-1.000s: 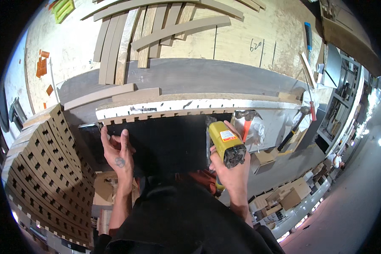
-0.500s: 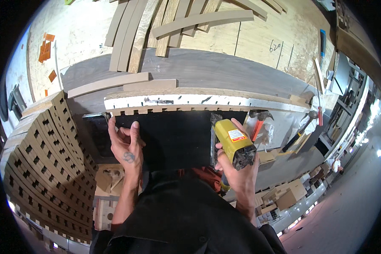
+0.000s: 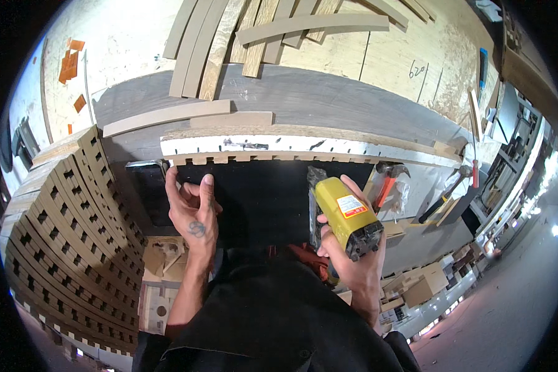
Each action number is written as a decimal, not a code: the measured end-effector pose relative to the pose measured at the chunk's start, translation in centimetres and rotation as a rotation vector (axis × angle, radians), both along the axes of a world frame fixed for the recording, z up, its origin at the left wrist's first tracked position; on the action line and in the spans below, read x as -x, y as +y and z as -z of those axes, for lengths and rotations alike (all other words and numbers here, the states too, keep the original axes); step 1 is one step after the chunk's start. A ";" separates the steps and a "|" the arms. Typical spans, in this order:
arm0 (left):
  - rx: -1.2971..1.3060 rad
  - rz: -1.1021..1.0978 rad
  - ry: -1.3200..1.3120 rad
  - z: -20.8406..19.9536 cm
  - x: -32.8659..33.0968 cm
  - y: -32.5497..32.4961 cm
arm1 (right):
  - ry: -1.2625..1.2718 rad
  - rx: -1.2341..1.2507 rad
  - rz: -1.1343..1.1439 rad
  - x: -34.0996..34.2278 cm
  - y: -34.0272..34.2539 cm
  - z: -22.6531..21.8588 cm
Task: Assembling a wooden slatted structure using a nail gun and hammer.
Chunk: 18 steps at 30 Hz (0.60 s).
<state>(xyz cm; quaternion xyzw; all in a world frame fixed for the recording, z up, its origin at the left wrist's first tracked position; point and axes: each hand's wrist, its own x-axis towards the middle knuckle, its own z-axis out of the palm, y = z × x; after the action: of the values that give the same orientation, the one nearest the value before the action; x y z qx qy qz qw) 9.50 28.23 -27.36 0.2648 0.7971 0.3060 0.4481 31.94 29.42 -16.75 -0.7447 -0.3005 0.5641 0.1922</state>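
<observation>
My right hand is wrapped round a yellow nail gun with a black end cap and a label. The gun sits over the right part of a black panel. At the panel's left, my left hand is empty, its thumb and index finger held apart and the other fingers curled. That index fingertip is at the left end of a long wooden strip with a white marked face and notches along its near edge. Beside the fingertip lies a metal bracket-like piece. The gun's nose is hidden.
A tall stack of notched curved boards stands at left. Loose wood strips lie across the bench's far side, with two more behind the notched strip. Right of the gun are a hammer and a second hammer.
The bench and both hands have shifted slightly to the right in the picture. My grip on the nail gun and my left hand's pose look much the same.
</observation>
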 end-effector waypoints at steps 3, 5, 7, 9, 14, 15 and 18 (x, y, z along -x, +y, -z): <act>0.009 -0.025 0.012 0.1 0.1 -0.1 | -0.034 0.032 -0.032 0.3 0.3 0.3; 0.001 0.009 0.021 0.3 0.2 -0.2 | -0.043 0.038 -0.030 0.5 0.6 0.3; 0.017 0.017 0.020 0.2 0.1 -0.2 | 0.007 0.153 0.098 0.5 1.0 -0.1; 0.032 0.026 0.019 0.2 0.1 -0.1 | -0.018 0.134 0.064 0.5 0.8 0.2; 0.021 0.017 0.017 0.2 0.2 -0.1 | -0.044 0.119 0.017 0.6 0.8 0.6; 0.024 0.016 0.018 0.2 0.3 -0.2 | -0.005 0.147 0.068 0.8 1.2 0.1; 0.015 0.010 0.008 0.0 0.4 -0.3 | 0.003 0.165 0.099 1.1 1.1 -0.1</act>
<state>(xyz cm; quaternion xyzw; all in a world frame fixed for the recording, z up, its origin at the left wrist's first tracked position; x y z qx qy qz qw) 9.05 27.90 -27.32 0.2667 0.8000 0.2966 0.4483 30.80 30.55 -16.63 -0.7710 -0.2157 0.5779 0.1582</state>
